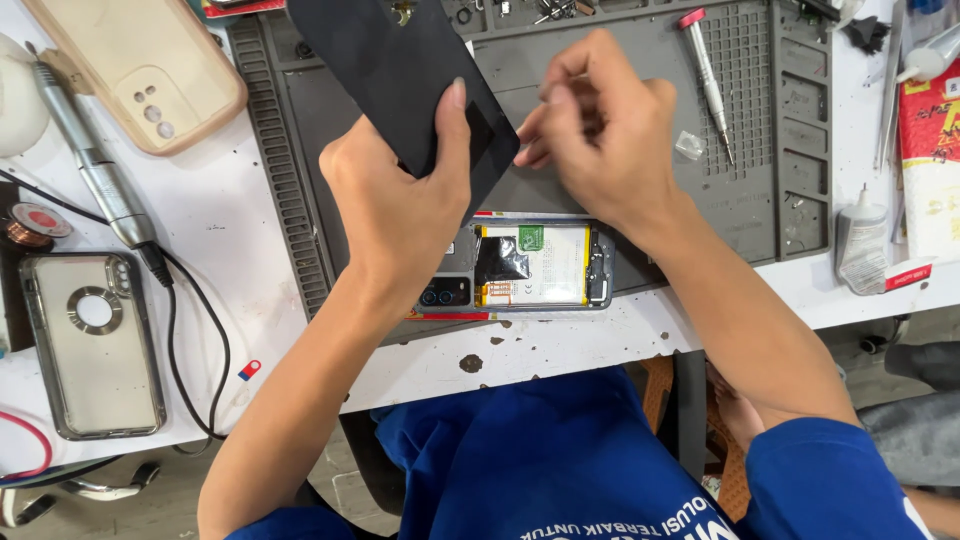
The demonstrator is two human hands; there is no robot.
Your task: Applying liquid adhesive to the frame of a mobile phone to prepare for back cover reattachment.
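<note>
While L hand [400,200] grips, back cover [400,70] slants up-left.

Black phone back cover [400,70] held tilted above the grey mat [620,75]; opened phone [530,266] lies beneath, battery exposed.

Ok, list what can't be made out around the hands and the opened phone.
Head view only:
- Right hand: its fingertips curl out of sight against the edge of the black back cover, so what they pinch cannot be told.
- Black back cover: its top is cut off by the picture's upper edge.
- Opened phone: the left hand and wrist hide its left part.
- Parts in the mat's top trays: too small to tell.
</note>
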